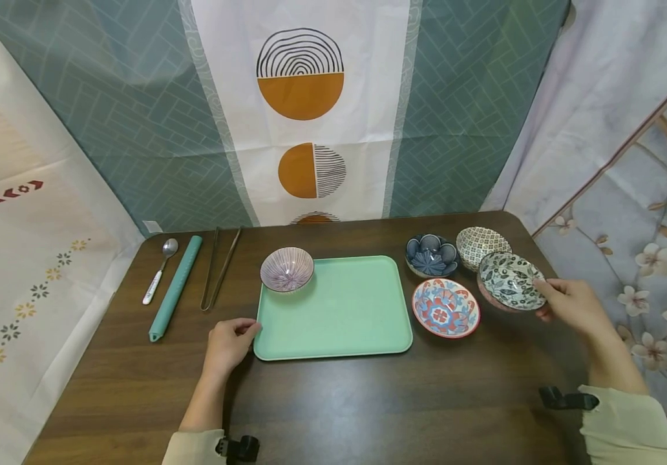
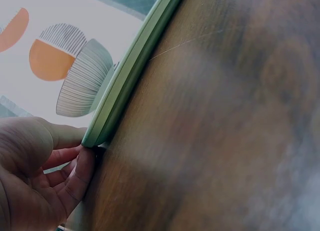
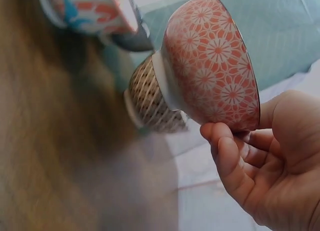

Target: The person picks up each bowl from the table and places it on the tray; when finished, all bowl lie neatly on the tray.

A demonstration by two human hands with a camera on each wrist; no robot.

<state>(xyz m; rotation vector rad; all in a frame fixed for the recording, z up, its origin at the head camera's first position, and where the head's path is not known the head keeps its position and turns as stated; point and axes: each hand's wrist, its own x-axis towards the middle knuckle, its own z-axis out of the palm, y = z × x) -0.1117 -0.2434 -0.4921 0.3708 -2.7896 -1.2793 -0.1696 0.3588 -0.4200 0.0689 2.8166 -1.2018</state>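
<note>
My left hand (image 1: 230,345) pinches the left edge of a mint-green tray (image 1: 333,323), thumb above and fingertips at its underside in the left wrist view. On the tray's far left corner sits a purple-striped bowl (image 1: 287,270). With thumb and fingers my right hand (image 1: 572,307) grips the rim of a bowl (image 1: 510,281), dark leaf pattern inside and pink flowers (image 3: 215,61) outside. That bowl is raised off the table and tilted. Close by stand a red-and-blue patterned bowl (image 1: 446,308), a dark blue bowl (image 1: 431,256) and a brown lattice bowl (image 1: 483,247).
On the left of the brown wooden table (image 1: 403,407) lie a spoon (image 1: 160,271) with a white handle, a teal rod-shaped item (image 1: 175,289) and metal tongs (image 1: 220,271). Fabric hangs behind the table and on both sides.
</note>
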